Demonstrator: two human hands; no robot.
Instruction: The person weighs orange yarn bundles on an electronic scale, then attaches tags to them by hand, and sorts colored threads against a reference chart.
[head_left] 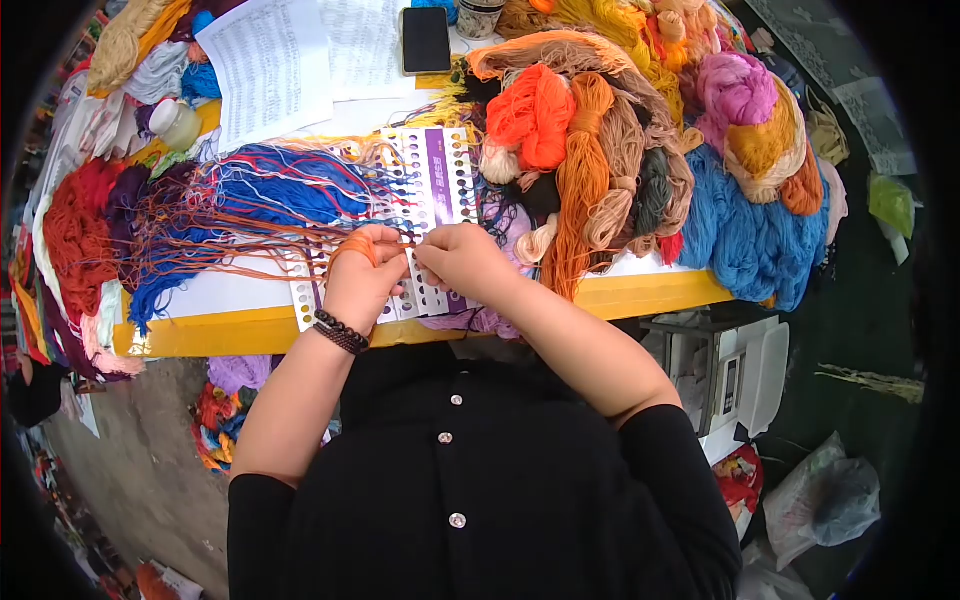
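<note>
My left hand is closed on a strand of orange embroidery thread, which loops over its fingers. Close beside it, my right hand pinches the same orange thread between thumb and forefinger; the tips are small and partly hidden. Both hands are over white thread cards with rows of punched holes and a purple printed strip. Blue, white, red and brown threads hang from the holes and spread leftward across the table.
Skeins of orange yarn and blue yarn pile up on the right. Red yarn lies at the left end. Printed sheets, a phone, a jar and a cup stand behind. The yellow table edge runs in front.
</note>
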